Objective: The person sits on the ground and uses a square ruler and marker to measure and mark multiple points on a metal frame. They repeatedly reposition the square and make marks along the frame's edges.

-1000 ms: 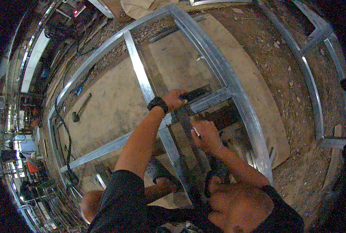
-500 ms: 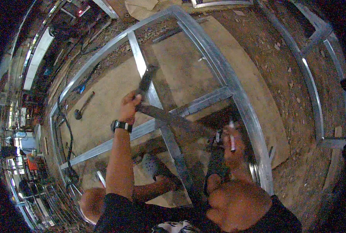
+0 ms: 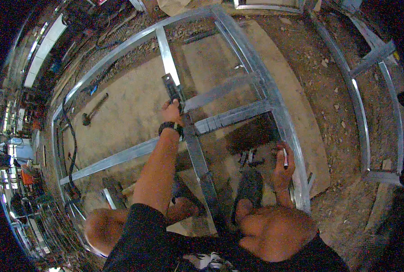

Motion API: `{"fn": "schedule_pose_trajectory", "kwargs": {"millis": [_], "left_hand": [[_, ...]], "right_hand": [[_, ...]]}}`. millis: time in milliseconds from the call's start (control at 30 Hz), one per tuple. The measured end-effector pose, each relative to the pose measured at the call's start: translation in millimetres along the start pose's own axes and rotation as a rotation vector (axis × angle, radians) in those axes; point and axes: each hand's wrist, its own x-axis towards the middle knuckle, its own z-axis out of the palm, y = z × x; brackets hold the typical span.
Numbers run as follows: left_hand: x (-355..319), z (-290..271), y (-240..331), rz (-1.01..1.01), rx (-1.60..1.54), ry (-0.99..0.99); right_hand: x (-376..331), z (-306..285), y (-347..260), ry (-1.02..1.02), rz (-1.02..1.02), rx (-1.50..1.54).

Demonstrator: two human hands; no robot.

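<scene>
The left hand's (image 3: 172, 111) fingers hold a dark flat tool (image 3: 169, 83), which sticks out past them over the metal frame (image 3: 165, 47). It looks stiff and not very heavy; its dark end seems good to grab. The right hand's (image 3: 284, 170) fingers pinch a marker (image 3: 285, 158).

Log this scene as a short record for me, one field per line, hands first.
Left hand: gripping a dark square over the frame's middle bar
Right hand: holding a marker beside the frame's right bar
Left wrist: dark watch
Frame: metal, with crossing inner bars
Marks: dark lines on one crossbar
Hammer: lying on the brown board, left of the left hand
Far right: second metal frame on the dirt
</scene>
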Motion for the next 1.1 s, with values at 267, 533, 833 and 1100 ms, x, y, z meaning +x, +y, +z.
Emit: {"fn": "schedule_pose_trajectory", "kwargs": {"millis": [267,533,833,1100], "left_hand": [[3.2,30.0,-9.9,0.202,-0.024,-0.038],[22.5,-24.6,-16.7,0.096,0.62,0.01],[-18.9,-24.8,27.7,0.183,0.74,-0.076],[-1.1,-16.9,0.2,0.229,0.615,0.037]], "right_hand": [[-12.6,-14.0,21.0,0.014,0.086,0.206],[-24.8,-21.3,38.0,0.101,0.106,0.287],[-19.5,-45.7,77.3,0.087,-0.02,0.225],[-21.2,-50.4,103.6,0.071,-0.069,0.128]]}}
